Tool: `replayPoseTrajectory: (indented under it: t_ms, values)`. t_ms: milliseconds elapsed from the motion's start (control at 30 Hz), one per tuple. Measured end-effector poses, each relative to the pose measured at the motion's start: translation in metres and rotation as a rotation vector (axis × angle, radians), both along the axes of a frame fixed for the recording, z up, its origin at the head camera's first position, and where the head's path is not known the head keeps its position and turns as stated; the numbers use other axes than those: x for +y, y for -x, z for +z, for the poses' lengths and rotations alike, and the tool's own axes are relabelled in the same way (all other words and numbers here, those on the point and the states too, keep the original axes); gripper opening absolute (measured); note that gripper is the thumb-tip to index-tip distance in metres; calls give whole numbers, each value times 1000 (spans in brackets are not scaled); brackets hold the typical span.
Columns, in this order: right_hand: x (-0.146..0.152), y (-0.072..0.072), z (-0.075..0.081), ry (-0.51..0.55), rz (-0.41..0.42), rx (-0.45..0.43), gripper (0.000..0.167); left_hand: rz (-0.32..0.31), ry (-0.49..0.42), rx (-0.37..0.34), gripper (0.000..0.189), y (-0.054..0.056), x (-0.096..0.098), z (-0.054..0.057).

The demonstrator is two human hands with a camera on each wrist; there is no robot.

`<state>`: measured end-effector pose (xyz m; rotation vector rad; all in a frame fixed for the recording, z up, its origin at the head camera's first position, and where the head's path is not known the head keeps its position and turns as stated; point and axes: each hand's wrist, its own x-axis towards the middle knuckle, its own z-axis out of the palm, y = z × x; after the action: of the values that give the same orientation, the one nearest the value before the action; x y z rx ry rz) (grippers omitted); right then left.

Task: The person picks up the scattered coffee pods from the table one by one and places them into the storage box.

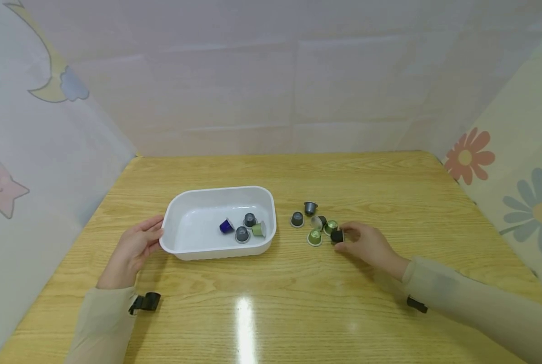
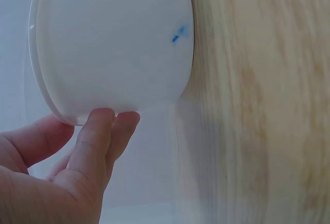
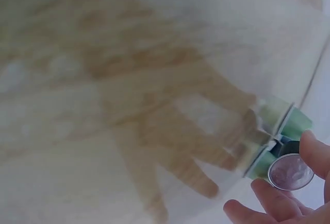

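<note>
My left hand [image 1: 134, 246] is at the left end of a white plastic tub [image 1: 193, 251], pinching its rim. In the left wrist view the thumb lies at the rim and the fingertips [image 2: 101, 117] press the outer wall. My right hand [image 1: 367, 244] pinches a black coffee capsule [image 1: 337, 236] between thumb and fingers, low over the table. The capsule's round silver lid [image 3: 291, 172] faces the right wrist camera. Beside it stand two green capsules [image 1: 314, 237], with a capsule lying on its side [image 1: 318, 222] and two grey ones [image 1: 297, 219] just to the left.
Inside the tub, at its right end, are a dark blue capsule [image 1: 227, 226], a light green capsule [image 1: 259, 229] and two grey capsules [image 1: 242, 234]. The wooden table [image 1: 325, 303] meets a pale cloth wall [image 1: 289, 101] at the back. Printed cloths flank both sides.
</note>
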<state>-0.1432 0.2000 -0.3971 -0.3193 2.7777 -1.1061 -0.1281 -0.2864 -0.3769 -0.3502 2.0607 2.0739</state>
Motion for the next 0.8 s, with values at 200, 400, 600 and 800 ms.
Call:
replayPoseTrajectory:
  t_ms: [200, 400, 600, 800]
  values:
    - [-2, -2, 13, 74, 2, -5, 54, -2, 6, 6, 57, 1, 0, -1]
    - [-6, -3, 26, 107, -6, -9, 56, 5, -7, 6, 57, 1, -1, -1]
    - [-11, -4, 35, 160, -6, -18, 60, 19, -46, 33, 58, 1, -2, -3]
    - [-18, -3, 41, 245, 9, -59, 62, 23, -49, 34, 58, 1, -1, -2]
